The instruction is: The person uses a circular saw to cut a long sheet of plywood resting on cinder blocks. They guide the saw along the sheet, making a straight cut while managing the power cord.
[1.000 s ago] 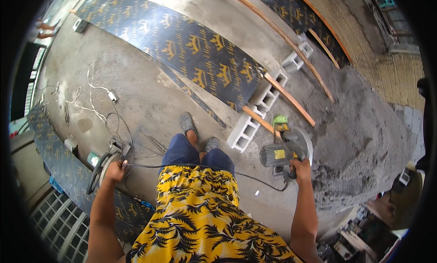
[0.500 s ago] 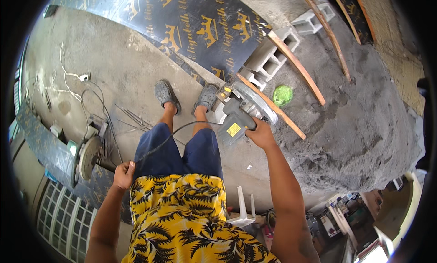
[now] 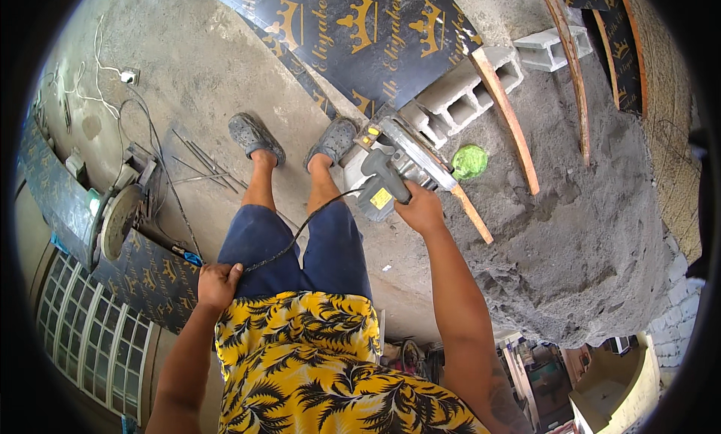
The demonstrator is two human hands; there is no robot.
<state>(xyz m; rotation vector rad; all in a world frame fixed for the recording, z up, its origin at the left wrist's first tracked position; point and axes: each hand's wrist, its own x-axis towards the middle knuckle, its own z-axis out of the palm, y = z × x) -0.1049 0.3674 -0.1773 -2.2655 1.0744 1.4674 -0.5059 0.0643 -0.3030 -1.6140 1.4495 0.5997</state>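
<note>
Hands [image 3: 218, 285] [image 3: 420, 208] curl closed, left round cable [image 3: 330, 200], right round saw [image 3: 384, 177].

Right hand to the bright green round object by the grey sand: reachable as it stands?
Probably not: the right hand is occupied, gripping the dark grey circular saw. The bright green round object itself looks uncovered and nearby, so a freed hand likely could get to it.

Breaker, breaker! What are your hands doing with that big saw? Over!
Right hand gripping circular saw by its handle. Left hand closed on black cord. Cord crosses in front of blue shorts; right shoe close to saw. Over.
</note>
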